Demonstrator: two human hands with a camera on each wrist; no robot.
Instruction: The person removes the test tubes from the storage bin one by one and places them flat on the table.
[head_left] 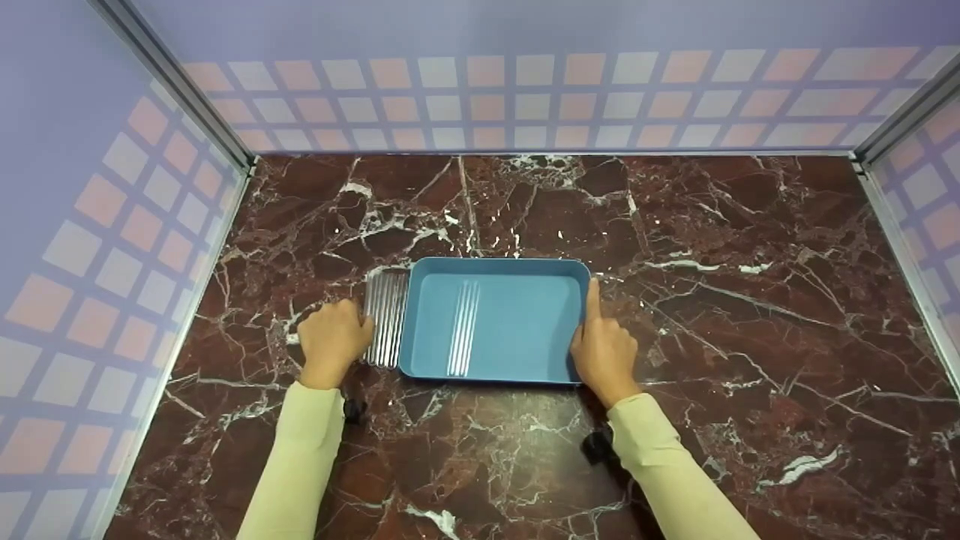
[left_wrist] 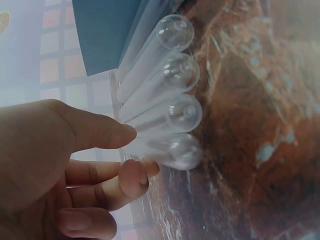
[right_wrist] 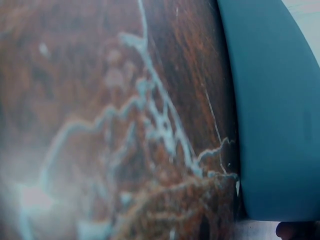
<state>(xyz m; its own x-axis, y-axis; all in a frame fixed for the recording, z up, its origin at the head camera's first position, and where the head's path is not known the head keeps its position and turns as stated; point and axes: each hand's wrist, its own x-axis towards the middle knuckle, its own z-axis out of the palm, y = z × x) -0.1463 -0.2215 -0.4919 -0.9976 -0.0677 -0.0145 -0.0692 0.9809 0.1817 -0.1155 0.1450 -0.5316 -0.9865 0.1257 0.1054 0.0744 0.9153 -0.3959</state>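
A shallow blue tray (head_left: 517,322) lies on the marbled surface, in front of the person. Against its left side stretches a row of several clear test tubes (head_left: 386,319), side by side, their rounded ends showing in the left wrist view. The left hand (head_left: 334,337) is at the row's outer edge; its thumb and curled fingers (left_wrist: 134,179) pinch the outermost test tube (left_wrist: 185,150). The right hand (head_left: 606,349) grips the tray's right wall, thumb on the inner side, index finger straight along the rim. A dark fingertip shows below the tray wall (right_wrist: 280,125) in the right wrist view.
Bright parallel streaks (head_left: 463,330) cross the tray's floor; they look like reflections. Dark red marble with white veins (head_left: 735,322) spreads around the tray. Purple panels with pink and white squares (head_left: 487,97) stand at the back and both sides.
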